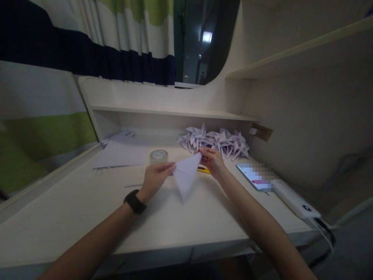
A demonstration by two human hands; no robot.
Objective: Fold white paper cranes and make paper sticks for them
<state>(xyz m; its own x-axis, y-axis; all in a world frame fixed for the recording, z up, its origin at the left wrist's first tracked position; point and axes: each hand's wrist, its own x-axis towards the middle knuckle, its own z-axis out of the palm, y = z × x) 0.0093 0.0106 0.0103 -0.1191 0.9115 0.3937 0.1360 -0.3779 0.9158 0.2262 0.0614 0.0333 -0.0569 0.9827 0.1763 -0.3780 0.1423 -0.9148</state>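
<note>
A folded white paper triangle (185, 175) hangs just above the pale desk (87, 202), its point aimed down toward me. My left hand (155, 177), with a black watch on its wrist, pinches the paper's left corner. My right hand (212, 160) pinches the upper right corner. Both hands are closed on the paper. A yellow-handled tool (203, 169) lies on the desk under my right hand, mostly hidden.
A pile of several folded white paper pinwheels (215, 140) sits at the back of the desk. A roll of clear tape (159, 156) stands left of centre, with flat paper sheets (122, 153) behind it. A phone (255, 177) and white power bank (295, 202) lie at right.
</note>
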